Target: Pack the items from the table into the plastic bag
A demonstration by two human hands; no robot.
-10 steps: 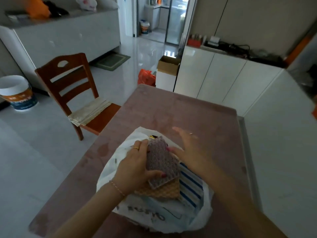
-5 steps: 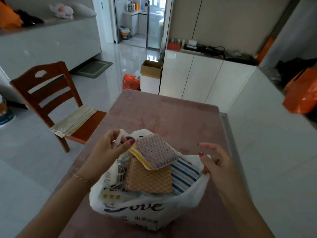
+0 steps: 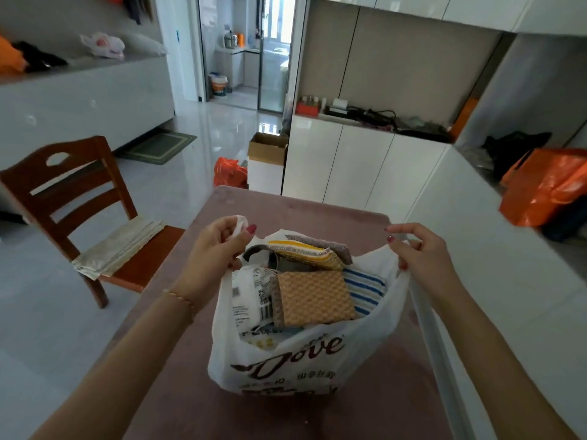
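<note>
Bag [image 3: 286, 360]: white plastic, brown lettering on near side, standing on a pink table [image 3: 317, 214], mouth held open. Left hand [image 3: 216, 246] grips the left handle [image 3: 239, 224], fingers curled round it, handle end poking out above the thumb. Right hand [image 3: 422, 252] pinches the right rim of the bag between thumb and fingers.

Contents, all inside the bag:
- orange waffle cloth [image 3: 314, 296], centre, tilted, face up
- blue-striped white cloth [image 3: 365, 290], touching the waffle cloth on its right
- yellow-and-grey scouring pad [image 3: 308, 252], far side, lying over the top of the pile
- grey item [image 3: 263, 252], left of the pad, partly hidden; kind cannot be told
- white packet [image 3: 251, 296] with barcodes, left of the waffle cloth
- further printed packaging beneath, mostly hidden

Surroundings:
- wooden chair [image 3: 73, 204], left of table, with folded pale cloth [image 3: 120, 242] on its seat
- cardboard box [image 3: 266, 147] and small orange bag [image 3: 230, 171] on the floor beyond the table's far edge
- white cabinets [image 3: 359, 166], far right, with cables and small items on top
- large orange bag [image 3: 546, 188] on the white counter at right
- green mat [image 3: 158, 147] on the floor, far left
- bucket [image 3: 219, 84] in the far doorway
</note>
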